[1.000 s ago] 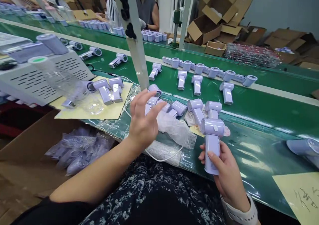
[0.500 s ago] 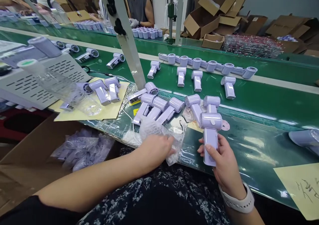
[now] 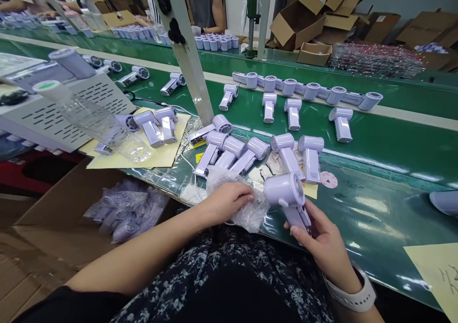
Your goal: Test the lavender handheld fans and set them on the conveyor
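Note:
My right hand (image 3: 320,234) is closed around the handle of a lilac handheld fan (image 3: 284,190). Its round head is tilted toward the left. To its left, my left hand (image 3: 231,201) pinches a clear plastic bag (image 3: 250,213) at the bench edge; the fingertips are partly hidden. Just beyond lie several more lilac fans, among them a fan (image 3: 312,156) and another fan (image 3: 288,153) resting on a small cloth.
Several fans (image 3: 312,90) line the green conveyor belt (image 3: 404,132). A white metal post (image 3: 193,75) rises ahead. At left are a clear bottle (image 3: 96,122), a vented metal box (image 3: 103,98) and a carton (image 3: 39,208) with bagged items. Co-workers sit across the belt.
My right hand has turned the fan from facing upright to tilted left, bringing it closer to the plastic bag. My left hand has shifted slightly on the bag. The view has moved slightly.

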`<act>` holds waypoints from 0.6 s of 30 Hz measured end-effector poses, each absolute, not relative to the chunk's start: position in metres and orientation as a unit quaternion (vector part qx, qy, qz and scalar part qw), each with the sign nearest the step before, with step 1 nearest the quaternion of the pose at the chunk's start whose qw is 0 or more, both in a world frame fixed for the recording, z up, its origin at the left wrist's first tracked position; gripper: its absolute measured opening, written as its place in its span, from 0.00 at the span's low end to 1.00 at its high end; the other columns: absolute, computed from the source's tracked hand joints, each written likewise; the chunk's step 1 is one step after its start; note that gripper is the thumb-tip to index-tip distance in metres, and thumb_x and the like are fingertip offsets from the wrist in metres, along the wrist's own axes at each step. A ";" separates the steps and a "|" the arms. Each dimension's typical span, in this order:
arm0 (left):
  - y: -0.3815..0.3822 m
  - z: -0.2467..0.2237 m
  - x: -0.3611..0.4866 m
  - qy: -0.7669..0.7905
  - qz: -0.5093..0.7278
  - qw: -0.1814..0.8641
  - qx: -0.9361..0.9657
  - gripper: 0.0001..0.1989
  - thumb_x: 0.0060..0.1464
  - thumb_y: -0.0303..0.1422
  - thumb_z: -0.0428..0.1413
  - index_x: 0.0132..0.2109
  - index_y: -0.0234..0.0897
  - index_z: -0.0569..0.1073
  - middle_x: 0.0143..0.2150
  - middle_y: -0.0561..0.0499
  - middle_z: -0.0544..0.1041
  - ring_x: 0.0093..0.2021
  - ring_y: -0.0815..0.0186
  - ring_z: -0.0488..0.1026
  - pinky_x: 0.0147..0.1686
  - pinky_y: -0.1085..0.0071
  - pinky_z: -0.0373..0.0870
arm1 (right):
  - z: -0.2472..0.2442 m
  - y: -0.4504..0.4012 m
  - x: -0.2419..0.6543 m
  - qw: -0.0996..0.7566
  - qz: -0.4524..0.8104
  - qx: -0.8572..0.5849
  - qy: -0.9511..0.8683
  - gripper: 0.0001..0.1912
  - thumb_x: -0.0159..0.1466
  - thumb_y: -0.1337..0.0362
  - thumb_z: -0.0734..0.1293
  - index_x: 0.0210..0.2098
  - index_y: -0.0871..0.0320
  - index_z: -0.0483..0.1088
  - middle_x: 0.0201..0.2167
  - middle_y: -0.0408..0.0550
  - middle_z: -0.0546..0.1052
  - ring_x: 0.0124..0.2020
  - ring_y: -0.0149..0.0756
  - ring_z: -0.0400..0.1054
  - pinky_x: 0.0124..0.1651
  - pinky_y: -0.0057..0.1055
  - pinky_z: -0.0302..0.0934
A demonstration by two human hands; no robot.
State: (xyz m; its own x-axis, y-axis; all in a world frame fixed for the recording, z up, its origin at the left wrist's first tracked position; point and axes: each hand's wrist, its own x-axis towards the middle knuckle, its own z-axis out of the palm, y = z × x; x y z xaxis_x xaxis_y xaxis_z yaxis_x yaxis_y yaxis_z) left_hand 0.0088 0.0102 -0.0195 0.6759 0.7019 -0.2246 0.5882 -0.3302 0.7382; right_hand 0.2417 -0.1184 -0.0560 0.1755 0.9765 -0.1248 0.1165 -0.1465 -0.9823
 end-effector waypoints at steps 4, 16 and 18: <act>0.014 -0.029 0.003 0.420 0.142 0.559 0.701 0.07 0.65 0.34 0.50 0.48 0.41 0.66 0.32 0.56 0.72 0.28 0.68 0.67 0.28 0.73 0.62 | -0.049 -0.117 0.236 0.399 0.431 -0.591 -0.554 0.27 0.63 0.53 0.74 0.61 0.48 0.76 0.58 0.50 0.79 0.58 0.56 0.74 0.60 0.52 0.67; -0.018 0.013 0.004 0.139 0.224 0.154 0.952 0.19 0.66 0.23 0.46 0.61 0.42 0.67 0.35 0.52 0.75 0.34 0.63 0.67 0.34 0.66 0.64 | -0.020 -0.103 0.190 0.291 0.287 -0.613 -0.676 0.16 0.66 0.64 0.62 0.47 0.55 0.80 0.39 0.57 0.78 0.37 0.50 0.74 0.42 0.47 0.71; -0.022 0.025 0.003 0.066 0.225 0.070 0.970 0.22 0.67 0.24 0.48 0.65 0.40 0.64 0.34 0.51 0.76 0.33 0.62 0.67 0.33 0.64 0.64 | -0.006 -0.099 0.192 0.360 0.427 -0.599 -0.575 0.11 0.66 0.59 0.65 0.39 0.56 0.77 0.31 0.51 0.78 0.29 0.43 0.72 0.33 0.38 0.70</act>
State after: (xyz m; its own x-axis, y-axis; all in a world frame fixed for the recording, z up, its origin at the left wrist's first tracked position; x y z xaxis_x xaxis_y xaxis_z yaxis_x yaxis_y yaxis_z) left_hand 0.0031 -0.0220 0.0247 0.8901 0.1592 0.4271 0.0966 -0.9816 0.1647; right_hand 0.1916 -0.0988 -0.0057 -0.0248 0.9949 -0.0975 0.3813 -0.0807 -0.9209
